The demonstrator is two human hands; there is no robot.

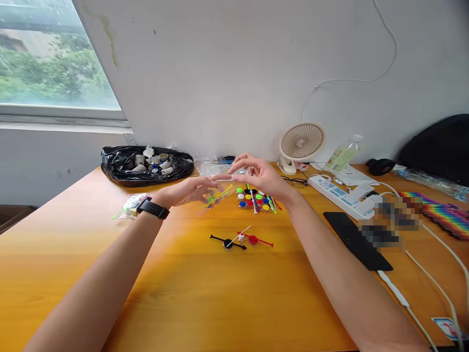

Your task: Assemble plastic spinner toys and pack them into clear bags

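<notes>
My left hand (196, 190) is closed around a clear plastic bag (216, 198) with yellow, green and purple spinner arrows inside. Beside the bag's upper edge, my right hand (256, 173) has bent fingers, with thumb and fingertips pinched at the plastic; the exact contact is hard to make out. Nearer me on the table lie a black spinner arrow (227, 243), a red spinner arrow (253, 240) and a white one (241, 237) between them. Behind my right wrist, several coloured spinners (252, 199) in white, green, blue, red and yellow sit grouped together.
A small clear bag of parts (130, 208) lies by my left wrist. A black plastic bag (146, 166) with cardboard tubes stands at the back left. To the right are a fan (302, 142), glasses (295, 181), a power strip (340, 198), a black phone (357, 239) and cables.
</notes>
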